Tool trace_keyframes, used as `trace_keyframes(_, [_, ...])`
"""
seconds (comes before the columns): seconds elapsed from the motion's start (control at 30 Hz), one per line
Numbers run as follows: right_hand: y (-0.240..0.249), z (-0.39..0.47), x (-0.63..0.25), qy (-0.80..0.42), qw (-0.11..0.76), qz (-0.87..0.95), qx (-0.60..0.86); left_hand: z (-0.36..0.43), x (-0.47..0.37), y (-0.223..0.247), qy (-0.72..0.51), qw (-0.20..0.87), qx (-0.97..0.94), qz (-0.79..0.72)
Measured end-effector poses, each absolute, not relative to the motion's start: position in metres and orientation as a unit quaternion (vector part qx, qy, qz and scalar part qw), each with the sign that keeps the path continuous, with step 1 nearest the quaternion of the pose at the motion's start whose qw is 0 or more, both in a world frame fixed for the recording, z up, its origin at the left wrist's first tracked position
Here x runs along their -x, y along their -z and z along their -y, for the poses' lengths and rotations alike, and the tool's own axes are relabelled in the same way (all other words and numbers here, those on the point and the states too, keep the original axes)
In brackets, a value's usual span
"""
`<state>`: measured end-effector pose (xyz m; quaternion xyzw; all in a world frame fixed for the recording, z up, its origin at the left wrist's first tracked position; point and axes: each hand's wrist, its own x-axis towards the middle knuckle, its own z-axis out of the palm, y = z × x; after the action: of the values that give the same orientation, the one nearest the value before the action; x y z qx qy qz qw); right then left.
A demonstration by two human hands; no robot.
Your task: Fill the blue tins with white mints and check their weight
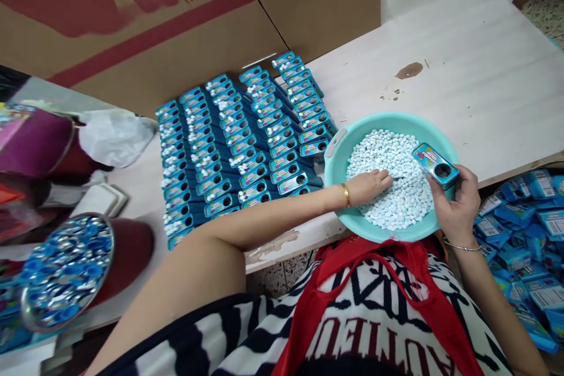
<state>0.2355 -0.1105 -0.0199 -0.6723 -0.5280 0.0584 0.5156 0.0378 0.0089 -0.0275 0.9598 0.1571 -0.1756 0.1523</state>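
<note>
My left hand [369,187] lies palm down on a heap of small pale-blue candies [399,211] inside a turquoise plastic basin [445,144]. Its fingers are stretched out, and the tips touch the candies. A small blue candy tin [434,161] with a dark round hole at one end is held by my right hand [458,200], tilted over the basin's right side. On the table to the left, several rows of similar blue tins [268,106] stand upright, and many have loose candies on top.
A large cardboard box [308,6] stands behind the tins. On the left, a red bucket [132,249] holds blue and silver pieces, near a white plastic bag [115,135]. Many blue packages [524,252] are piled at lower right. The white table [476,64] has brown spots.
</note>
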Motion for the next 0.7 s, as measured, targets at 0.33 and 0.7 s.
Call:
trace_keyframes(0.33, [0.022, 0.110, -0.237, -0.064, 0.510, 0.522, 0.681, -0.005, -0.015, 0.011, 0.133, 0.487, -0.857, -0.101])
trace_keyframes(0.7, [0.011, 0.111, -0.238, -0.062, 0.452, 0.605, 0.652, -0.045, -0.008, -0.116, 0.031, 0.363, -0.925, -0.108])
